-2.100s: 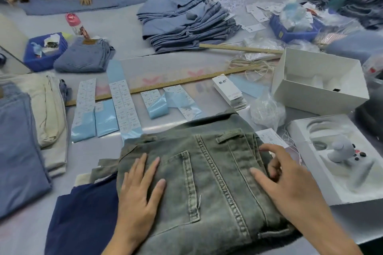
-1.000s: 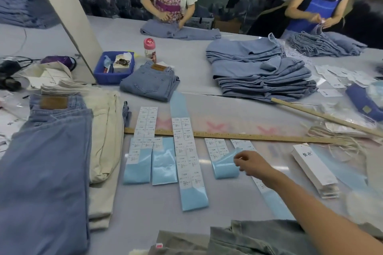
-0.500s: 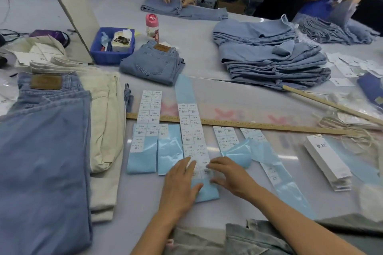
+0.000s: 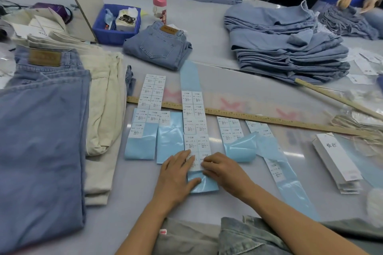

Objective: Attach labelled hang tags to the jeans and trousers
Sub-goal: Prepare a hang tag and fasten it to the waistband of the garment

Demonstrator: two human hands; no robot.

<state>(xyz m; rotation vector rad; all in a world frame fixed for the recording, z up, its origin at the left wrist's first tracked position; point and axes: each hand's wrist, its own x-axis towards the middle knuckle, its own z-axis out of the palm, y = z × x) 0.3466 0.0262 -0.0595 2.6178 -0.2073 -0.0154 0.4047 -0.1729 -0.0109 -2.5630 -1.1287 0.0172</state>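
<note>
Several strips of white size stickers on pale blue backing lie across the grey table. My left hand (image 4: 176,174) lies flat on the near end of the long middle strip (image 4: 194,122), fingers straight, thumb on the blue backing. My right hand (image 4: 219,167) pinches the lowest sticker (image 4: 204,157) at its edge with curled fingertips. A stack of white hang tags (image 4: 335,161) lies to the right. The grey-green jeans (image 4: 228,238) sit at the near edge under my forearms.
Blue jeans (image 4: 41,141) and cream trousers (image 4: 103,114) lie at left, folded jeans (image 4: 157,47) and a tall denim pile (image 4: 290,47) beyond. A wooden ruler (image 4: 259,119) crosses the table. A blue bin (image 4: 116,25) and pink bottle (image 4: 159,6) stand behind. Other people's hands work at the far edge.
Both hands left the grey-green jeans and came forward to the sticker strips. Since half a second ago they have settled on the near end of the middle strip, the right fingertips closing on a sticker.
</note>
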